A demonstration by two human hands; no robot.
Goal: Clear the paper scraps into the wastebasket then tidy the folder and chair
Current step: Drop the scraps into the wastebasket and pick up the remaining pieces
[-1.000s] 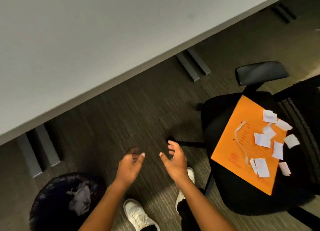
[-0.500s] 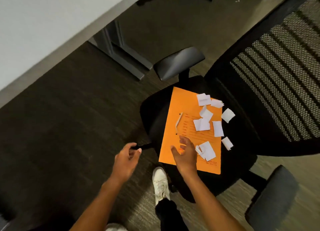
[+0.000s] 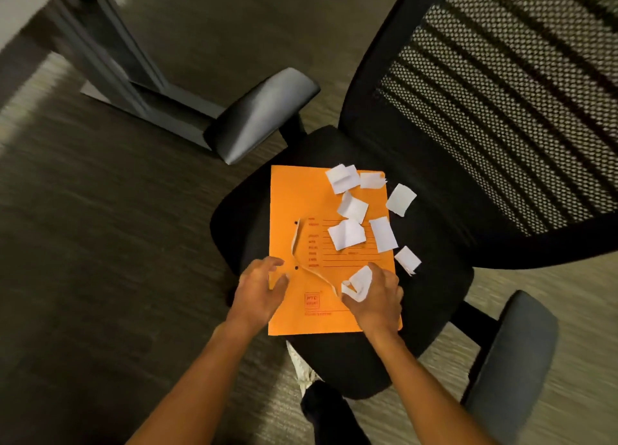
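Note:
An orange folder (image 3: 301, 204) lies flat on the black seat of an office chair (image 3: 441, 237). Several white paper scraps (image 3: 347, 234) are scattered over its right half, and two lie on the seat beside it. A thin white strip (image 3: 296, 240) curls along the folder's left side. My right hand (image 3: 376, 297) rests on the folder's lower right and is closed on a crumpled white scrap (image 3: 357, 282). My left hand (image 3: 259, 289) hovers at the folder's lower left edge, fingers spread, holding nothing. The wastebasket is out of view.
The chair's mesh back (image 3: 501, 93) rises at the upper right. One armrest (image 3: 261, 113) sits above the seat and another (image 3: 515, 361) at the lower right. A grey desk leg and foot (image 3: 133, 87) stand at the upper left on dark carpet. My shoe (image 3: 302, 367) shows under the seat.
The view swung from the wastebasket and desk to the chair. Both hands moved onto the folder, and my right hand closed on a scrap.

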